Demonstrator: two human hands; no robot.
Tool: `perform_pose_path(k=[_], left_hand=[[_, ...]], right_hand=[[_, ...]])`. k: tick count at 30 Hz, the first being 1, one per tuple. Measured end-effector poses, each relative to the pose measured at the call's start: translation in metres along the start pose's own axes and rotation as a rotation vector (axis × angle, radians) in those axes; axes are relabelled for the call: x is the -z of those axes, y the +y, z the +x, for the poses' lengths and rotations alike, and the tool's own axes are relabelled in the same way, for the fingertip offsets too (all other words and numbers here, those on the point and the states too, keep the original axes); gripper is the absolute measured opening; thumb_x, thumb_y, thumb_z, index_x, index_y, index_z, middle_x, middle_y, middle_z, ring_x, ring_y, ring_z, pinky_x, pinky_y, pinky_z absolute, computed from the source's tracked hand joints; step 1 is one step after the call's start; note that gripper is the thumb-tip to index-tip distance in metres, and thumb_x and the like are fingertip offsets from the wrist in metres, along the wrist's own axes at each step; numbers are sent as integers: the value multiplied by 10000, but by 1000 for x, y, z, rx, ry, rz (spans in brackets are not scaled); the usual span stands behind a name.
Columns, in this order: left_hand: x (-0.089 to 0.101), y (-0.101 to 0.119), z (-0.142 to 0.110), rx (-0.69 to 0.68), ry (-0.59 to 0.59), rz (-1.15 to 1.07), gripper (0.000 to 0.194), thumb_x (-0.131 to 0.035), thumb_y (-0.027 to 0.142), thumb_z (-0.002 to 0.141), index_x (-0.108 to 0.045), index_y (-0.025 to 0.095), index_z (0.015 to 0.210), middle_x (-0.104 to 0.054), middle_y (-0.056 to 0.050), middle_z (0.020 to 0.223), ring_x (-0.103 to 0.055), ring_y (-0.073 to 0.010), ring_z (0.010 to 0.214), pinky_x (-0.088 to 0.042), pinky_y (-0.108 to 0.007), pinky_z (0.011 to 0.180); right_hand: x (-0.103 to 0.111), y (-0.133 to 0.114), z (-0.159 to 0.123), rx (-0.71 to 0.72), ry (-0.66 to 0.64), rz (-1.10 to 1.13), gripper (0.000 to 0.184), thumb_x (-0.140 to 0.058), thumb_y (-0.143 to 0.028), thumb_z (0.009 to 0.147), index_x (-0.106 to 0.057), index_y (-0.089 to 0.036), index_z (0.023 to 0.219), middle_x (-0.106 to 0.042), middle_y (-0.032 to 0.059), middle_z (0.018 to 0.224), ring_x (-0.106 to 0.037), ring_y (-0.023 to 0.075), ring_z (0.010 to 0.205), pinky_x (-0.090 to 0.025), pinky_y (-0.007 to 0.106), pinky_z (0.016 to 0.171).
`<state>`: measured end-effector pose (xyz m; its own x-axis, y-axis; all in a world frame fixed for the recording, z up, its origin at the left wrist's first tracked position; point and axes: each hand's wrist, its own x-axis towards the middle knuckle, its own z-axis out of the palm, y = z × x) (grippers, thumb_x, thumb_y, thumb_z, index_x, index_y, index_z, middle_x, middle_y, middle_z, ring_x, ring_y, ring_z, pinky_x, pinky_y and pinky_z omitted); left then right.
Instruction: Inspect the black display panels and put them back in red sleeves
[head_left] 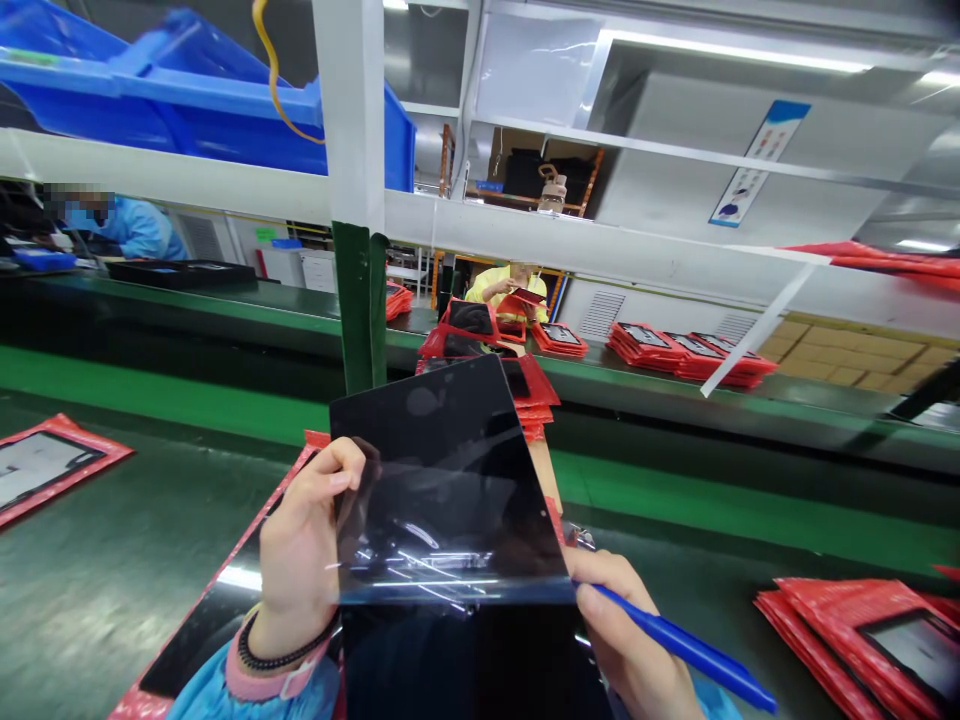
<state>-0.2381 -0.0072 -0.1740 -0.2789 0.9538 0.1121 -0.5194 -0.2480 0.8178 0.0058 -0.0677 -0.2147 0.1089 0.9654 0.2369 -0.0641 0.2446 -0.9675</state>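
Observation:
A black glossy flat panel point(442, 430) stands tilted up in front of me, with clear film and streaks of reflected light across its lower part. My left hand point(304, 530) is closed on the panel's left edge, fingers curled at the film. On the other side, my right hand point(630, 630) grips a blue pen-like tool point(682, 645), its fingertips against the panel's lower right edge. Directly below is another dark glossy surface point(465, 665); whether it is a separate panel I cannot tell. Beneath my left wrist lies a black panel point(202, 620) on red wrap.
Red-wrapped panels lie at the left point(52, 465) and in a stack at the right point(862, 640). Another red stack point(536, 395) stands behind my panel. A white post point(352, 120) and rail cross ahead, with blue bins point(195, 120) above. Two people work across the line.

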Motion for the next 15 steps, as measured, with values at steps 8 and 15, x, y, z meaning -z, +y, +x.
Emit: perform_pose_path(k=[8,15], left_hand=[[-2,0,-4,16,-44,-25,203,-620,264,594,-448,187,519,-389,31,534,-369,-98,465,-321,-214,428],[-4,-2,-10,-44,-136,16,268,-558,396,632,-469,187,490,-392,2,506,-356,-119,460,-266,-253,413]], right_hand=[[2,-10,-2,-73,-69,13,302,-758,-489,711,-752,-291,939,-657,14,795,-586,207,747,-497,321,752],[-10,-18,1,10,17,-214,368,-731,-530,736,-747,-269,995,-683,32,826,-621,221,778,-514,319,754]])
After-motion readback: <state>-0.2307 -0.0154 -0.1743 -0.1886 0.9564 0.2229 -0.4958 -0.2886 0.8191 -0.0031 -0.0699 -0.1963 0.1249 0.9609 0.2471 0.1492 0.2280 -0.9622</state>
